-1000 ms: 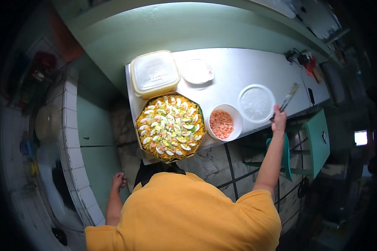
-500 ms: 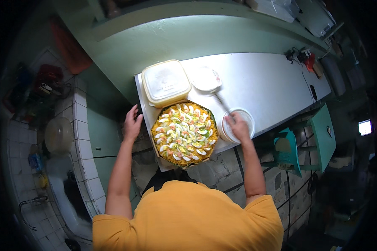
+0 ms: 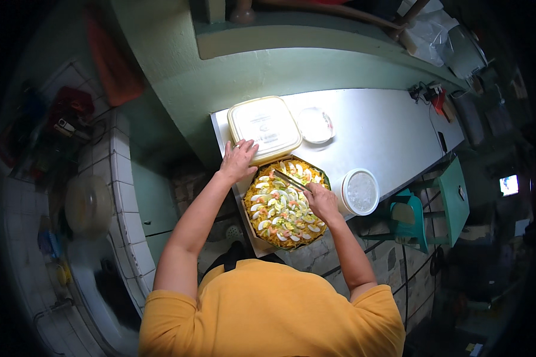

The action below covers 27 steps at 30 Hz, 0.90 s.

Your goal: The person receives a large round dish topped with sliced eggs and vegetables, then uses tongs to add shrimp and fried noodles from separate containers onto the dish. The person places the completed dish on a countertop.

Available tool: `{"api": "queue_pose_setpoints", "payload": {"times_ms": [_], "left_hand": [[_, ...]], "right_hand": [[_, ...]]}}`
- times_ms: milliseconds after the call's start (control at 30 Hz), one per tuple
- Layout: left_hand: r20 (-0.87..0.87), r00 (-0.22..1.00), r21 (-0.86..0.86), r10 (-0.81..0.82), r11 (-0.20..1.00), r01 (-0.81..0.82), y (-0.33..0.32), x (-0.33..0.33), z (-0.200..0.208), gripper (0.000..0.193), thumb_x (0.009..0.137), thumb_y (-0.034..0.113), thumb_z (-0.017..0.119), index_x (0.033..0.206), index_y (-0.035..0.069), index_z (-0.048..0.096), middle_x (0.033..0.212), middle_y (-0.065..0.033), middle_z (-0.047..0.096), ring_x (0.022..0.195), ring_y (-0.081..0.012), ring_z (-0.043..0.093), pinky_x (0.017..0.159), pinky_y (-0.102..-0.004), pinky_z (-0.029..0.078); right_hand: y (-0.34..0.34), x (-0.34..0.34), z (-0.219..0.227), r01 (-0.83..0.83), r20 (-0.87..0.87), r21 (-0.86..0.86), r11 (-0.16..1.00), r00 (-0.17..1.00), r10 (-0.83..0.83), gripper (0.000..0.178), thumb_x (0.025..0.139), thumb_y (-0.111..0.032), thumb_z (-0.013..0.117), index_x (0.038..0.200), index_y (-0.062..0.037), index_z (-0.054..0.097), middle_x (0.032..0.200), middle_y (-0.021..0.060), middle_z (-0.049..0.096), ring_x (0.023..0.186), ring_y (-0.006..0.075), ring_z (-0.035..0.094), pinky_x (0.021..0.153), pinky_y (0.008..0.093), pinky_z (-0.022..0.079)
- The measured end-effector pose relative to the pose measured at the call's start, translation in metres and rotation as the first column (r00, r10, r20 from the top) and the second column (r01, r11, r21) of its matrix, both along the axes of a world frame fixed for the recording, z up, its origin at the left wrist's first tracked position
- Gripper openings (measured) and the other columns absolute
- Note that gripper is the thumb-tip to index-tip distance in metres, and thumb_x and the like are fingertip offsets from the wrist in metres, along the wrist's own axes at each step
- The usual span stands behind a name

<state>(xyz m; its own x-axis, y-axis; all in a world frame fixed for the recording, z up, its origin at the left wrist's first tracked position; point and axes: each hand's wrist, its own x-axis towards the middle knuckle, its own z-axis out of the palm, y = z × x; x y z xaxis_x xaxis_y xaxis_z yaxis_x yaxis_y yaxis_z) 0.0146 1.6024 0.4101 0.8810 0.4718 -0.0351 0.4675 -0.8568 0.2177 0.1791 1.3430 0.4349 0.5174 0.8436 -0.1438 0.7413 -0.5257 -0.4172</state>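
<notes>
A many-sided tray (image 3: 320,237) edged with green leaf sits at the table's near left. It is filled with orange-yellow noodles (image 3: 251,221), topped with egg slices, shrimp and chopped greens. My right hand (image 3: 322,201) is closed on the handle end of slim metal tongs (image 3: 290,179), whose tips reach over the upper left of the dish. My left hand (image 3: 239,160) is open, fingers spread, at the near left corner of a large lidded plastic tub (image 3: 264,126) behind the tray.
A small white bowl (image 3: 316,125) stands right of the tub. A round white-rimmed container (image 3: 361,191) is near the table's front edge. The white table (image 3: 387,128) runs along a green wall. A teal chair (image 3: 410,217) stands at the right, and a tiled sink (image 3: 110,291) at the left.
My right hand has brought the tongs from between the small bowl and the round container to over the noodles. My left hand has moved right, up to the tub's corner. The view has shifted.
</notes>
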Motion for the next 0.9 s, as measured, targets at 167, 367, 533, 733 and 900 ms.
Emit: {"api": "queue_pose_setpoints", "payload": {"times_ms": [167, 367, 533, 733, 900], "left_hand": [[0.072, 0.994, 0.099, -0.078, 0.993, 0.071, 0.008, 0.002, -0.001, 0.065, 0.076, 0.031, 0.077, 0.134, 0.014, 0.053, 0.138, -0.0094, 0.052, 0.129, -0.0288, 0.048, 0.109, -0.0583, 0.031], [0.101, 0.949, 0.150, -0.300, 0.947, 0.284, 0.027, 0.006, 0.005, 0.040, 0.070, 0.023, 0.074, 0.107, 0.010, 0.066, 0.112, -0.0095, 0.066, 0.100, -0.0272, 0.064, 0.090, -0.0391, 0.051], [0.262, 0.858, 0.297, -0.441, 0.883, 0.364, 0.036, 0.005, 0.019, 0.028, 0.071, 0.020, 0.070, 0.098, 0.010, 0.067, 0.096, -0.0075, 0.072, 0.076, -0.0245, 0.068, 0.072, -0.0352, 0.057], [0.663, 0.651, 0.341, -0.371, 0.923, 0.179, 0.085, 0.021, 0.070, 0.016, 0.086, 0.020, 0.063, 0.099, 0.012, 0.067, 0.084, -0.0058, 0.071, 0.065, -0.0233, 0.067, 0.062, -0.0324, 0.057], [0.644, 0.747, -0.195, 0.168, 0.979, -0.053, 0.158, 0.043, 0.072, 0.030, 0.101, 0.029, 0.046, 0.118, 0.009, 0.061, 0.108, -0.0183, 0.065, 0.096, -0.0354, 0.065, 0.084, -0.0427, 0.053]], "right_hand": [[-0.016, -0.014, -0.008, 0.138, -0.172, 0.072, 0.988, 0.977, -0.124, 0.028, 0.092, -0.033, 0.060, 0.107, -0.0115, 0.067, 0.093, 0.0139, 0.070, 0.090, 0.0350, 0.066, 0.077, 0.0455, 0.050], [-0.027, -0.035, -0.019, 0.197, -0.208, 0.006, 0.980, 0.959, -0.192, 0.030, 0.090, -0.034, 0.062, 0.109, -0.0107, 0.068, 0.098, 0.0145, 0.069, 0.093, 0.0338, 0.066, 0.081, 0.0445, 0.050], [-0.032, -0.039, -0.024, 0.224, -0.143, 0.140, 0.964, 0.968, -0.204, 0.031, 0.090, -0.033, 0.062, 0.109, -0.0086, 0.068, 0.101, 0.0134, 0.069, 0.091, 0.0337, 0.066, 0.082, 0.0436, 0.050], [-0.025, -0.024, -0.014, 0.402, -0.361, 0.146, 0.904, 0.872, -0.330, 0.032, 0.090, -0.028, 0.065, 0.107, -0.0014, 0.068, 0.077, 0.0113, 0.067, 0.070, 0.0213, 0.065, 0.066, 0.0349, 0.049], [0.028, 0.004, 0.002, 0.335, -0.233, 0.457, 0.824, 0.939, -0.253, 0.028, 0.092, -0.027, 0.064, 0.108, -0.0055, 0.069, 0.082, 0.0118, 0.068, 0.071, 0.0247, 0.065, 0.066, 0.0374, 0.050]]}}
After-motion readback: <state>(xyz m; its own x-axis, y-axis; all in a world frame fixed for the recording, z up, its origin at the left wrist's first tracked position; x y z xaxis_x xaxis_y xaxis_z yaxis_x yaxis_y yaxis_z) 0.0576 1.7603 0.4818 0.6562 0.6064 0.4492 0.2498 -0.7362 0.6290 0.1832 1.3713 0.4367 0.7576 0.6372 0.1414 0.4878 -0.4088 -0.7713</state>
